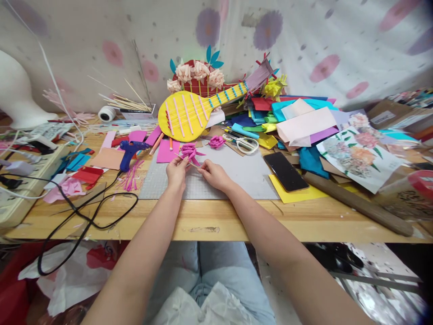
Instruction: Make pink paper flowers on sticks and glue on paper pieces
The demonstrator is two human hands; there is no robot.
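Above the grey cutting mat [237, 180], my two hands work close together at a magenta paper flower [189, 151] with loose pointed petals. My left hand [176, 173] has its fingers closed in a pinch on the flower's near left side. A thin pale wooden stick [193, 165] slants across the front of the flower, and its right end lies in the closed fingertips of my right hand [214, 175]. My fingers partly hide the flower's underside. Behind it, a second magenta paper flower [217, 142] rests on the mat.
A blue glue gun [128, 153] with a black cord stands left. White-handled scissors [247, 145] and a phone [286, 171] lie right. Behind stands a yellow paper lute [184, 115]. Coloured paper [304, 122] is piled at right; a wooden rod [358, 203] lies near the front edge.
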